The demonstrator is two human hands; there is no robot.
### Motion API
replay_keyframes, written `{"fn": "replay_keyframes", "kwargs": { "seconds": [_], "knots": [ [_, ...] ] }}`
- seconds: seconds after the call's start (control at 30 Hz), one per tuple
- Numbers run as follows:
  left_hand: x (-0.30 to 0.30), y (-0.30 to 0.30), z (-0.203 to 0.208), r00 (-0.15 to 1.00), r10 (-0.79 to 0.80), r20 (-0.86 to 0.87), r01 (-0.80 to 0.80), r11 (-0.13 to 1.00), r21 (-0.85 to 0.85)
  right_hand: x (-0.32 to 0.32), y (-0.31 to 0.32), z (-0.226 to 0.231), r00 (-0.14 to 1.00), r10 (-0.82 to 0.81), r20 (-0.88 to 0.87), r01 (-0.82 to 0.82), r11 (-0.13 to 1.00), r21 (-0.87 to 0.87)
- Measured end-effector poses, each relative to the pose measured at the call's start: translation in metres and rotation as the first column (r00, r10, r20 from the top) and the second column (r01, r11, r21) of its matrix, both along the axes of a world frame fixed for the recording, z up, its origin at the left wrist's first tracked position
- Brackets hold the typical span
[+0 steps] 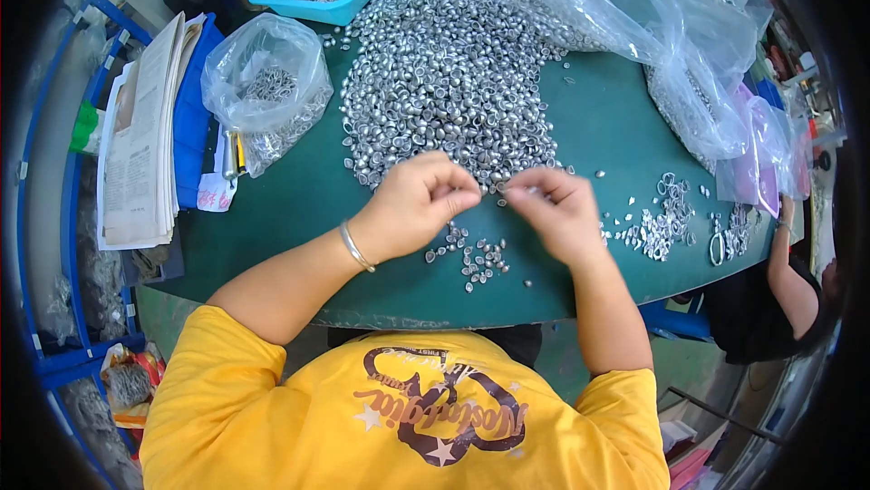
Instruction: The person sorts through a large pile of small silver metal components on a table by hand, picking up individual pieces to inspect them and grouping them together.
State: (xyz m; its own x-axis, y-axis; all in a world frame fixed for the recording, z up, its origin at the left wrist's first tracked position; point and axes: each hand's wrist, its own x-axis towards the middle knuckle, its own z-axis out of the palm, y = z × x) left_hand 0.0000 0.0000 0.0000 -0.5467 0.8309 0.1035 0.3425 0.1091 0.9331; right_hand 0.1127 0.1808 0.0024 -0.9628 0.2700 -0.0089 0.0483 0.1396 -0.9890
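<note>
A broad heap of small silvery, cup-shaped metal pieces [444, 82] covers the middle of the table. At its near edge both my hands are raised close together, fingertips facing each other. My left hand [419, 202], below a silver bangle [356, 247], is closed in a pinch; whatever lies between its fingertips is too small to make out. My right hand [557, 212] pinches with thumb and forefinger at what looks like one small metal piece [503, 188]. Nearer me, below and between the hands, lies a loose group of similar small metal pieces [480, 261].
Around the heap on the green table [381, 295] are a blue basket [331, 8] and a plastic bag [267, 82] of metal parts. Newspapers [145, 136] stand left. Large clear bags [698, 82] and silvery bits [666, 227] lie right, near another person's arm [788, 263].
</note>
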Motion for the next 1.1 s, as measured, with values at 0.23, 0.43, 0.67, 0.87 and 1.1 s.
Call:
{"fn": "replay_keyframes", "kwargs": {
  "seconds": [0.23,0.43,0.67,0.87,1.1],
  "knots": [
    [-0.011,0.001,0.011,0.393,-0.076,0.916,-0.211,0.963,0.170,0.006,0.004,0.006,0.993,-0.026,0.117,-0.007,0.963,0.268],
    [0.002,0.006,0.010,0.965,0.149,-0.215,-0.145,0.989,0.034,0.002,-0.003,0.001,0.993,0.091,-0.076,-0.025,0.790,0.612],
    [0.015,0.021,-0.006,0.761,0.088,-0.643,-0.102,0.995,0.015,0.003,0.014,0.011,0.994,0.033,0.107,0.019,0.893,-0.450],
    [0.012,0.023,-0.015,0.708,0.101,-0.698,-0.126,0.992,0.015,-0.002,-0.014,-0.003,0.994,0.031,-0.103,0.060,0.631,0.773],
    [0.014,0.022,-0.013,0.710,0.059,-0.702,-0.104,0.994,-0.021,-0.005,-0.008,-0.010,0.984,-0.035,-0.175,0.125,0.832,0.541]
  ]
}}
